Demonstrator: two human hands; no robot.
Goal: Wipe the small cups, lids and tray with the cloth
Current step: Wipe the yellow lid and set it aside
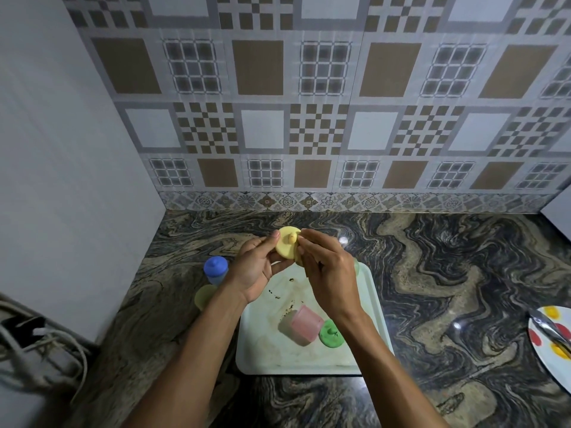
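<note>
Marble counter (432,273): both hands grip pale yellow lid (285,247), round, small knob; left hand (256,267), right hand (327,273).

I see open desk (432,273) to the right of the tray (367,291), clear as far as the spotted plate (543,344) at the right edge. Left of the tray, a blue-lidded cup (215,270) and a pale green cup (204,296) crowd the narrow strip before the white wall (61,180). On the tray, a pink cup (304,325) and green lid (331,333) block the near middle; its near-left corner lies bare.
</note>
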